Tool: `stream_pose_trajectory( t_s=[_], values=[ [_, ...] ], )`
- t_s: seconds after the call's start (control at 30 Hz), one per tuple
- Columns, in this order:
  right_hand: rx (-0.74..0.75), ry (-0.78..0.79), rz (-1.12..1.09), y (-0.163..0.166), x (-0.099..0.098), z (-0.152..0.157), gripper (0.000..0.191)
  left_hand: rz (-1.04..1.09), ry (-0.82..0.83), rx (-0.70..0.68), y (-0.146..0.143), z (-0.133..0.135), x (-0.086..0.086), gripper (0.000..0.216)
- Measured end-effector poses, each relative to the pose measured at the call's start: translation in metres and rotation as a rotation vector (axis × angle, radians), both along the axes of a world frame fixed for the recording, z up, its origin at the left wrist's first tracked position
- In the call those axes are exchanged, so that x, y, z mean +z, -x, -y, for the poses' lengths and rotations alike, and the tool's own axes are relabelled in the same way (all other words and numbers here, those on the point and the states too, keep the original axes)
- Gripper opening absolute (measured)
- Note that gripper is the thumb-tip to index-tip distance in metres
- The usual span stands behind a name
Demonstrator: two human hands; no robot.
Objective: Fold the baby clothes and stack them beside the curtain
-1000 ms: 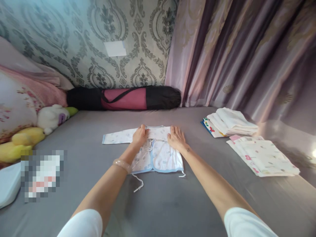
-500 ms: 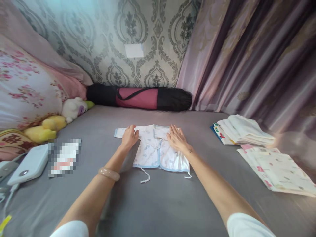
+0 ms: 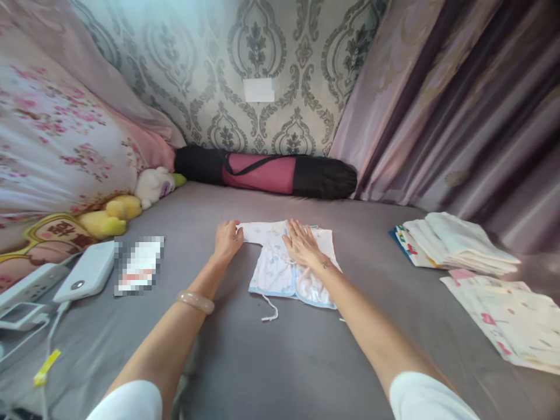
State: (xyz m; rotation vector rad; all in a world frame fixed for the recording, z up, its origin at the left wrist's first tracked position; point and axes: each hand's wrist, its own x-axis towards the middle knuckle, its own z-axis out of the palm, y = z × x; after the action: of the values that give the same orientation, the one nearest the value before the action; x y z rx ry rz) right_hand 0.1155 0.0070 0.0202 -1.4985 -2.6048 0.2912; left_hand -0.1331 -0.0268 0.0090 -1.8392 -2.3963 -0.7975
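A small white baby shirt (image 3: 275, 265) with blue trim and a faint blue print lies front up on the grey bed sheet. My left hand (image 3: 228, 239) is at the cuff of its left-hand sleeve, fingers curled around the end and closed on it. Palm down, my right hand (image 3: 301, 242) rests on the shirt's upper chest, with its fingers stretched out toward the neckline. That hand and forearm cover part of the right half. A white tie string (image 3: 272, 308) trails from the lower hem onto the sheet.
Folded white cloths (image 3: 459, 239) and a folded printed cloth (image 3: 516, 318) lie to the right. On the left are a power bank (image 3: 90, 271), a power strip (image 3: 32, 286), cables and plush toys (image 3: 109, 216). A black and pink long bag (image 3: 262, 173) lies along the wall.
My left hand has moved outward along the sleeve and closed at the cuff. My right hand has slid left from the shoulder area to the chest. The view has turned slightly left.
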Motion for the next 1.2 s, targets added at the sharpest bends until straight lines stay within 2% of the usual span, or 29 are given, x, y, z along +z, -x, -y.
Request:
stream_pose_trajectory(
  t_s=[0.07,0.2,0.37,0.53,0.7,0.93,1.07,1.2],
  values=[
    [0.031,-0.019,0.0,0.01,-0.006,0.003,0.068,-0.035,0.028,0.08,0.007,0.001,0.003,0.031],
    [0.045,0.055,0.051,0.016,-0.016,0.003,0.069,-0.02,0.09,0.27,0.026,0.003,0.005,0.037],
    [0.028,0.109,0.088,0.019,-0.006,-0.003,0.066,0.175,0.245,0.353,0.052,-0.003,0.006,0.04],
    [-0.007,0.003,0.012,0.053,0.001,-0.004,0.063,0.285,0.327,0.35,0.053,-0.017,0.008,0.03],
    [0.024,0.075,-0.023,0.083,-0.01,-0.003,0.066,0.294,0.344,0.329,0.047,-0.026,0.006,0.018],
    [0.005,0.087,0.016,0.086,-0.017,-0.003,0.067,0.343,0.27,0.271,0.057,-0.022,0.01,0.017],
    [-0.003,0.07,0.025,0.088,-0.019,-0.004,0.067,0.443,0.245,0.242,0.057,-0.021,0.014,0.022],
    [0.0,0.073,0.029,0.088,-0.019,-0.004,0.067,0.533,0.231,0.236,0.056,-0.022,0.012,0.021]
  ],
)
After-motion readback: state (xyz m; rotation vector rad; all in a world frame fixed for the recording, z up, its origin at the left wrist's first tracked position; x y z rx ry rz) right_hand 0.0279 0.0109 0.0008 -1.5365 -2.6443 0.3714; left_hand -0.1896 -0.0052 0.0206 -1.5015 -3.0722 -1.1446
